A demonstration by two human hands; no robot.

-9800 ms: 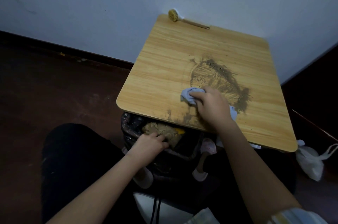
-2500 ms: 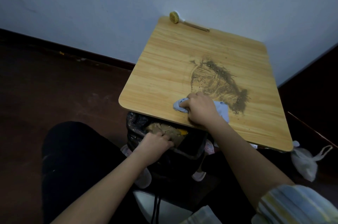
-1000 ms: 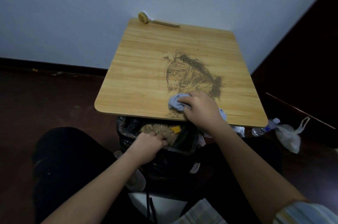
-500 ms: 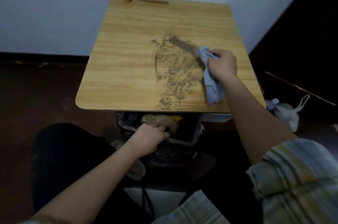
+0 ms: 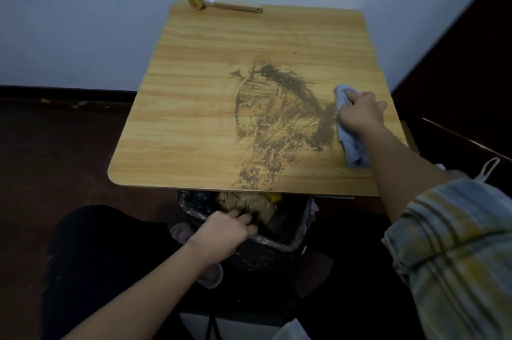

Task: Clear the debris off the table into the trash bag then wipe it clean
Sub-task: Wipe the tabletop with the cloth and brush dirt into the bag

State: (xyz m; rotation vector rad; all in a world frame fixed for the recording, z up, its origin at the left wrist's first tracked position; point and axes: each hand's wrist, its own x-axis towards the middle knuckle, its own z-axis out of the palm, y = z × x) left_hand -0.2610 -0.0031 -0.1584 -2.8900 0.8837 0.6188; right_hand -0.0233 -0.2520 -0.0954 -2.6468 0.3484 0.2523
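The right hand (image 5: pixel 360 112) grips a blue cloth (image 5: pixel 350 142) on the tabletop (image 5: pixel 194 106) beside the dirt smear (image 5: pixel 277 115) — the left hand (image 5: pixel 224 234) holds the trash bag (image 5: pixel 300 231) rim.

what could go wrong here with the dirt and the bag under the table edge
1. The dirt smear trails to the near edge of the table, wider than the trash bag mouth held by the left hand; a sweep may drop grit on the floor.
2. The cloth gripped by the right hand may just smear the dirt further.
3. The cloth's loose end lies near the table's right edge, where it could push grit off.
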